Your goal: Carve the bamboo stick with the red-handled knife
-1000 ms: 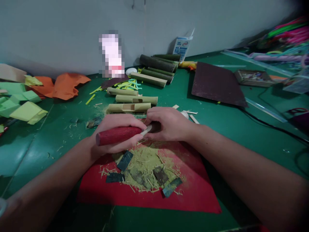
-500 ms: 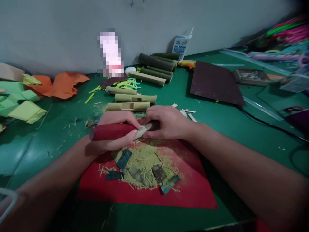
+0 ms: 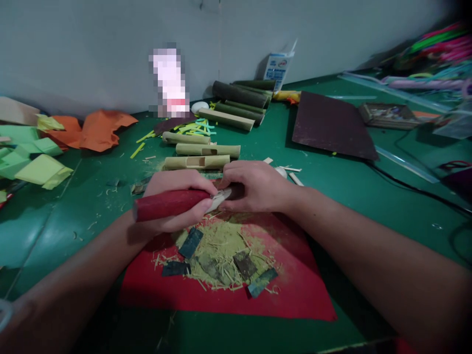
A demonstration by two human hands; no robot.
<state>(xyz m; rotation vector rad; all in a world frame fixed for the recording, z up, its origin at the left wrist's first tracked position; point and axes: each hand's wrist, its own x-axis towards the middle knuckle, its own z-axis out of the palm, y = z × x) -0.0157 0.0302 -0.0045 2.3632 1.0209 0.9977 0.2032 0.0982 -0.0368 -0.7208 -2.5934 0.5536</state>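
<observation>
My left hand [image 3: 180, 182] is closed round a tool with a thick red handle [image 3: 173, 203], whose butt points left. From its other end a pale, narrow part [image 3: 220, 199] reaches toward my right hand [image 3: 254, 184]. That hand is closed, thumb and fingers pinching a dark brown piece [image 3: 236, 191] against the pale tip; its kind is mostly hidden by the fingers. Below both hands lies a red sheet [image 3: 295, 285] with a heap of yellowish dust and shavings [image 3: 221, 236]. Several dark squares, like sandpaper pieces [image 3: 191, 242], lie on the heap and around it.
Short bamboo tubes [image 3: 197, 162], some with cut windows, lie just beyond my hands. Darker bamboo lengths [image 3: 239, 93] and a drink carton [image 3: 277, 69] stand farther back. A dark brown sheet [image 3: 332, 125] is right, folded coloured papers [image 3: 33, 152] left, and a cable [image 3: 413, 184] crosses the right.
The butt of the red handle has swung slightly left and down with my left hand. My right hand keeps nearly the same place and grip. The whole view has shifted a little.
</observation>
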